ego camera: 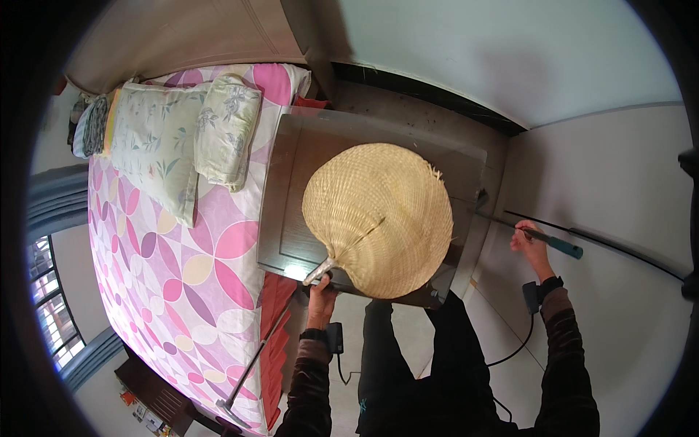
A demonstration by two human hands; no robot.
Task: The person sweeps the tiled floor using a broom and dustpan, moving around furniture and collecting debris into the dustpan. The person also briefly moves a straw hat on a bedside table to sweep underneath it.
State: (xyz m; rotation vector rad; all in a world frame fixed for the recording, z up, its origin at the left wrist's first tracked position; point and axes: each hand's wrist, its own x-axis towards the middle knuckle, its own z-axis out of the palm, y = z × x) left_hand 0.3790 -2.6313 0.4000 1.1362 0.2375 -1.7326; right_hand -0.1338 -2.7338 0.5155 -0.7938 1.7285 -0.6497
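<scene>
Before me stands a dark wooden table (292,164) with a clear sheet over its top. A round woven straw fan (382,218) covers much of it, its wrapped handle at the near left. My left hand (322,297) is closed on that handle at the table's near edge. To the right of the table, my right hand (528,240) holds a thin dark rod with a green handle (562,247); a small dark head at its far end is beside the table's right edge. Both wrists wear dark bands with cabled boxes.
At left is a bed (191,262) with a patterned sheet, a pillow (158,142) and a folded cloth (228,131). A long-handled tool (248,371) leans against its near side. A black pole (611,242) extends along the right. Walls rise behind and at right.
</scene>
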